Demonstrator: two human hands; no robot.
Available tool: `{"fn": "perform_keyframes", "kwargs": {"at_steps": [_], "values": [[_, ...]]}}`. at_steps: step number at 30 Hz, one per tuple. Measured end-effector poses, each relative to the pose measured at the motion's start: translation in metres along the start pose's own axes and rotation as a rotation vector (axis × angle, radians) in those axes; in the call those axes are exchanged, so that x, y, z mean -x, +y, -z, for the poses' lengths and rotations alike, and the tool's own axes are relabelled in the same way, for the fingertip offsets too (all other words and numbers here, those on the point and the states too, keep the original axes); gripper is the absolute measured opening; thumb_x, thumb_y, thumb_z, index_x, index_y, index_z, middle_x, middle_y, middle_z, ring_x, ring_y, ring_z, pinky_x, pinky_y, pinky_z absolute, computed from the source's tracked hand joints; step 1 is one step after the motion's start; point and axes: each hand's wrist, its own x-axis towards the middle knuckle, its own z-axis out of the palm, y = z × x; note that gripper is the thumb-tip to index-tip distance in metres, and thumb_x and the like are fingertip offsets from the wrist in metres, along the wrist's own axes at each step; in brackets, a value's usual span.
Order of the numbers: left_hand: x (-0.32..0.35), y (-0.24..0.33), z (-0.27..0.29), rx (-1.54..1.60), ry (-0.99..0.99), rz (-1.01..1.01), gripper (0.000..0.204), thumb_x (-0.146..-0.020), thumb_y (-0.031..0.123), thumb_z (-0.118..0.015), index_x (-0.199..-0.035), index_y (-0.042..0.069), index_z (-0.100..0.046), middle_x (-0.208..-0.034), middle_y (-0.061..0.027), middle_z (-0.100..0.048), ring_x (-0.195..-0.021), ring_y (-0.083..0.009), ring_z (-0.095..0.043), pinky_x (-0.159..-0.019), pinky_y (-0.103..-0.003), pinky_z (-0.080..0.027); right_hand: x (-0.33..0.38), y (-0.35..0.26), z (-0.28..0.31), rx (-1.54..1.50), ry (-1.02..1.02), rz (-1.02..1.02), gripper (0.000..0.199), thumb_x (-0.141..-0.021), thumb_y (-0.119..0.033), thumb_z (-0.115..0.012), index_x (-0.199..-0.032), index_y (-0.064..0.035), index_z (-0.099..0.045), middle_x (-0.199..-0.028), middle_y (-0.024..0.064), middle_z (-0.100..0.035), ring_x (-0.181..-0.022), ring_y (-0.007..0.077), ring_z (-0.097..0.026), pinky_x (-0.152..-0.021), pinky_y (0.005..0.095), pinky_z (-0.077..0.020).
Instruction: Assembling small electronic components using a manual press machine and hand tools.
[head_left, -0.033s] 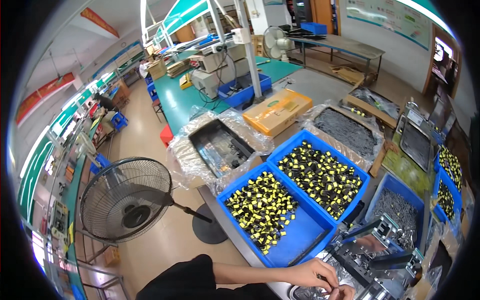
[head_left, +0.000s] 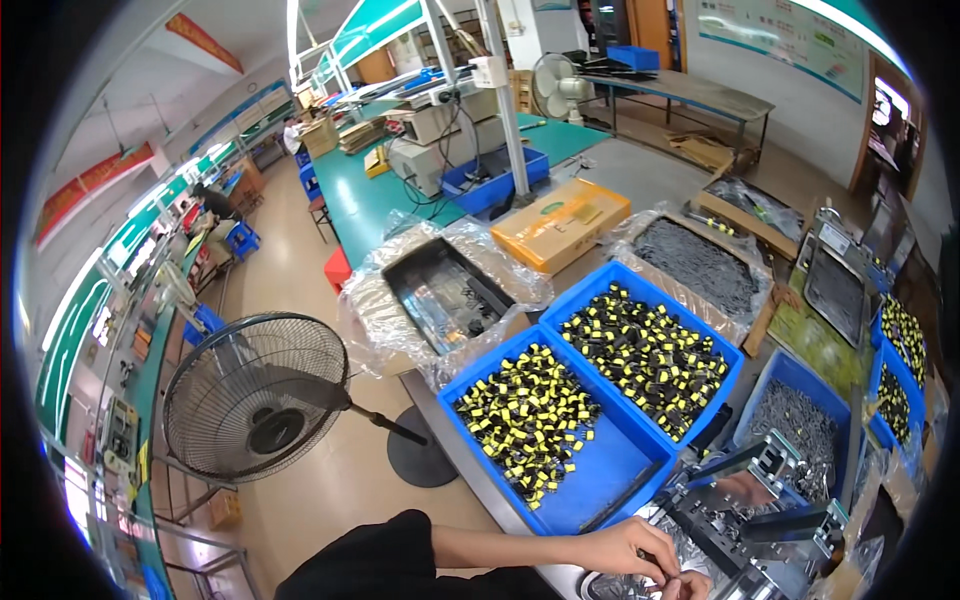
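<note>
My left hand (head_left: 634, 550) reaches in from the lower edge, its thumb and fingers closed in a pinch. Only some fingertips of my right hand (head_left: 688, 586) show at the bottom edge, pressed up against the left fingertips. Whatever the two hands hold between them is too small or hidden to name. Just right of them stands a metal bench fixture (head_left: 735, 520) with dark bars, with small shiny metal pieces around it. Beyond my left hand lies a blue bin (head_left: 600, 490), partly filled with small black-and-yellow parts (head_left: 520, 415).
A second blue bin (head_left: 728, 385) of similar parts adjoins the first. Farther right, another blue bin (head_left: 838, 385) holds small metal pieces. A plastic-lined box (head_left: 400, 262) and a taped carton (head_left: 560, 225) stand behind. At left is a black pedestal fan (head_left: 262, 400).
The view has shifted very slightly. Both hands keep the same place and pose.
</note>
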Motion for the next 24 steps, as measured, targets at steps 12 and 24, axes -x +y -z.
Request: {"fn": "perform_keyframes", "kwargs": {"at_steps": [12,24], "values": [[0.007,-0.005,-0.004,0.022,0.047,-0.003,0.012,-0.085,0.004,-0.081,-0.097,0.001,-0.080,-0.099,-0.0107,-0.078,-0.088,-0.0191,-0.073,-0.076,-0.029,-0.057,0.002,0.014,0.010,-0.766,-0.094,-0.375,0.018,-0.099,-0.007,-0.064,-0.115,0.0002,-0.062,-0.105,0.0090,-0.063,-0.089,0.0143,-0.059,-0.080,0.0252,-0.0480],[0.007,-0.008,-0.008,0.050,0.022,0.056,0.011,-0.083,0.004,-0.083,-0.094,0.001,-0.081,-0.095,-0.0101,-0.077,-0.082,-0.0172,-0.072,-0.065,-0.028,-0.056,0.018,0.123,0.046,0.015,-0.202,0.228,0.050,-0.090,0.005,-0.074,-0.136,-0.0065,-0.060,-0.132,0.0262,-0.059,-0.110,0.0370,-0.065,-0.085,0.0369,-0.0598]]}}
